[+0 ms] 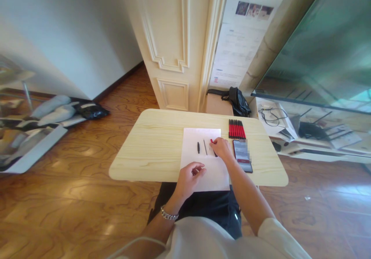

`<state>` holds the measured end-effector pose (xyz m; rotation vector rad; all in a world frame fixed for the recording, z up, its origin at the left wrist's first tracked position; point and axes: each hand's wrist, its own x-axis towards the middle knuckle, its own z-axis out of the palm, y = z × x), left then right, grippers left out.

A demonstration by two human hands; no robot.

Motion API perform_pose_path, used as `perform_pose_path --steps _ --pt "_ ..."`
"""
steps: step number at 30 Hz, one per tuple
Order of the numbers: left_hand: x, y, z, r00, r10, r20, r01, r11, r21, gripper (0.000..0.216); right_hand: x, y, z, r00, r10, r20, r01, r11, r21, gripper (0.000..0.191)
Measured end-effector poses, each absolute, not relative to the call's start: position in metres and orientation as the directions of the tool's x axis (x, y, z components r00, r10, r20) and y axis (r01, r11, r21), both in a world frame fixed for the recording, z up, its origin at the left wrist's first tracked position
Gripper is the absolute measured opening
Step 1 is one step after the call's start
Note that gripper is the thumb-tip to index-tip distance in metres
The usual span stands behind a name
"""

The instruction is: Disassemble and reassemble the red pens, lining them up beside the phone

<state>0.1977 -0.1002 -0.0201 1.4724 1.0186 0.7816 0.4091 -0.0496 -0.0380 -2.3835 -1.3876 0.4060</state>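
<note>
A white sheet of paper [203, 151] lies on a small light wooden table [150, 151]. On the sheet lie a short black pen part [198, 147] and a thin black refill [205, 147]. My right hand [222, 148] rests on the sheet with its fingers closed on a red and black pen piece [212, 141]. My left hand [189, 176] sits at the sheet's near left, fingers curled in a pinch on something small I cannot make out. A silver bracelet is on that wrist.
A row of several red and black pens [237, 129] lies at the table's far right, with a black phone [242, 155] below it. A black bag [237, 100] sits behind the table. A glass-fronted TV stand [313, 135] is at right, and bags [58, 110] on the floor at left.
</note>
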Motion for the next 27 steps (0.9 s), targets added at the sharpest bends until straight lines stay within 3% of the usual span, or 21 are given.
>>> perform_pose_path --steps 2,5,9,12,20,24,27 --pt "0.199 -0.099 -0.021 0.410 0.909 -0.073 0.166 0.004 0.986 0.024 0.411 -0.051 -0.037 0.471 0.879 -0.075 0.763 -0.448 -0.466 0.026" --pt "0.202 -0.096 -0.024 0.416 0.906 -0.072 0.158 0.006 0.987 0.025 0.415 -0.059 -0.030 0.461 0.886 -0.039 0.691 -0.386 -0.611 0.026" --pt "0.209 -0.092 -0.024 0.387 0.920 -0.058 0.108 0.017 0.994 0.029 0.409 -0.079 -0.017 0.447 0.894 -0.027 0.442 -0.246 -0.863 0.030" --pt "0.215 -0.092 -0.019 0.378 0.924 -0.055 0.035 0.045 0.998 0.032 0.393 -0.097 -0.010 0.359 0.933 -0.028 0.256 -0.127 -0.958 0.032" --pt "0.225 -0.095 -0.025 0.426 0.901 -0.076 -0.159 0.157 0.975 0.035 0.353 -0.122 -0.013 0.268 0.963 -0.029 0.136 -0.068 -0.988 0.026" --pt "0.221 -0.093 -0.037 0.445 0.887 -0.125 -0.189 0.230 0.955 0.032 0.364 -0.113 -0.016 0.226 0.973 -0.032 0.271 -0.095 -0.958 0.028" --pt "0.217 -0.091 -0.040 0.421 0.901 -0.110 -0.181 0.203 0.962 0.030 0.382 -0.098 -0.021 0.351 0.936 0.013 0.465 -0.162 -0.870 0.027"
